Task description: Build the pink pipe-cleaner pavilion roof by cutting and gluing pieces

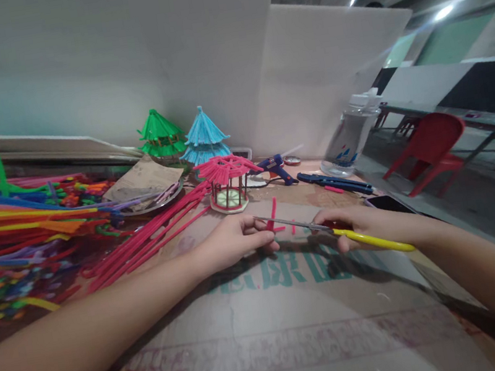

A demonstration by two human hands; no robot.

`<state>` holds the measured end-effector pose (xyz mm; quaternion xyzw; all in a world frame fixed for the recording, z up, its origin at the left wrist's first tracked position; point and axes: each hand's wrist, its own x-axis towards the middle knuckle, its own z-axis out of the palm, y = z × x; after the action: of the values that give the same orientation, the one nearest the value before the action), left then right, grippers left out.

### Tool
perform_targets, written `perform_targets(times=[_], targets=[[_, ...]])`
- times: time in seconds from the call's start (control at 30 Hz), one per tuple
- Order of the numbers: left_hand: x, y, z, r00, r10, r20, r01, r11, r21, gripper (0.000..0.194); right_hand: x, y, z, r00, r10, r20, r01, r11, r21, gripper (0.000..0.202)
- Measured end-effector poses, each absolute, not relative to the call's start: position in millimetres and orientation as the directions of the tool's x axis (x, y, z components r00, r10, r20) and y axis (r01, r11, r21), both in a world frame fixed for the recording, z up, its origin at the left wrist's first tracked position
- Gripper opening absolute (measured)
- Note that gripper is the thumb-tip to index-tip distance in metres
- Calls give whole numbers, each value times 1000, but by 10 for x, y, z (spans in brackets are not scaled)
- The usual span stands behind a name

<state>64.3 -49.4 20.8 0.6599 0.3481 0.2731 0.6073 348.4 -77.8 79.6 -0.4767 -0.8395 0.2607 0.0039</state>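
Note:
My left hand (249, 238), fingers curled together, pinches a short pink pipe cleaner (273, 211) whose end stands up above the fingertips. Yellow-handled scissors (373, 241) are in my right hand (352, 225), their blades pointing left and lying at the pink piece. Small pink bits lie just right of it. Behind my left hand stands a small pavilion (227, 182) with a pink roof, thin brown posts and a pale round base. Long pink pipe cleaners (144, 242) lie to its left.
Many coloured pipe cleaners (10, 229) heap at the left. Green (158, 130) and blue (204, 133) tiered roofs stand at the back, near a blue glue gun (277, 169). Dark blue pliers (336, 182), a clear bottle (345, 135) and a phone (391, 204) lie rightward.

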Motion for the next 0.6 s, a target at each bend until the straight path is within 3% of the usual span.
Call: perform_targets(times=[0.6], targets=[[656, -510, 226, 601, 797, -63, 112, -5, 994, 24, 3507, -770, 771, -557, 796, -237, 779, 401, -482, 46]])
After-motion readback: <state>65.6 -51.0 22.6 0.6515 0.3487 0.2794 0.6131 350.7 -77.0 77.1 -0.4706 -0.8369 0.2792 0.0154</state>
